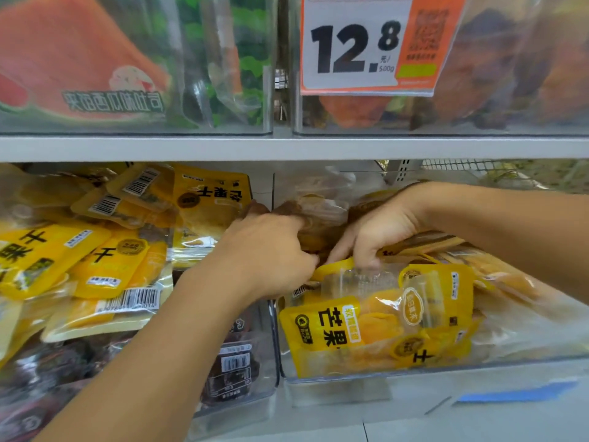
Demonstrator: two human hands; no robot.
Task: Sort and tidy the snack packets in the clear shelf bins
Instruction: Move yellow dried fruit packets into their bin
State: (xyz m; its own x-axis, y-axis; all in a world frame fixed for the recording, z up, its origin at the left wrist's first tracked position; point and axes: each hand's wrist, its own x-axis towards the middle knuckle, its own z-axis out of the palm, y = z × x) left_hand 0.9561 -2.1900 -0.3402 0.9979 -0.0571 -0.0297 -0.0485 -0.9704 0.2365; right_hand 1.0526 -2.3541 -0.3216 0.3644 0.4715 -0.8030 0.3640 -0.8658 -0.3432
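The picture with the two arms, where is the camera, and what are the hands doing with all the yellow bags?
The camera sits on the person's head, so you see what they see: their own two arms reaching forward into a shop shelf.

The left hand and the right hand both reach into a clear plastic bin full of yellow mango packets. The right hand's fingers curl round the tops of some packets. The left hand's fingers are curled too, but what they hold is hidden.

To the left lies a pile of more yellow packets, with dark snack packets underneath. On the shelf above hangs a price tag reading 12.8.
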